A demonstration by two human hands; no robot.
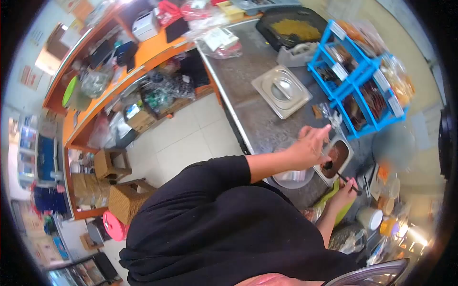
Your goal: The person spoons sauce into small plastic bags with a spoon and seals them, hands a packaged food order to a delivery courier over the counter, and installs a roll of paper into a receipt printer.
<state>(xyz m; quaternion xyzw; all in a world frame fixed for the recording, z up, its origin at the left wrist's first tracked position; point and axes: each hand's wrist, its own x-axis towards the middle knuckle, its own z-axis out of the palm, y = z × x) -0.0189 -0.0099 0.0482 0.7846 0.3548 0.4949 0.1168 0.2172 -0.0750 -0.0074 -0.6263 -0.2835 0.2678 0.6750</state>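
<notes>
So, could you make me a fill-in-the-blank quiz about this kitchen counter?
1. The dark spoon is gripped by the person's ___ hand.
2. The left hand hovers above the rectangular steel tub of ___ sauce.
3. The plastic rack of packets is coloured ___.
4. The square steel lid lies on the grey ___.

Missing words: right; brown; blue; counter.

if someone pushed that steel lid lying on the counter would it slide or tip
The lid lies flat on the counter, so it would probably slide, not tip. It looks like rigid sheet metal, likely light for its size. Its smooth, shiny surface may be slippery to grip.
</notes>
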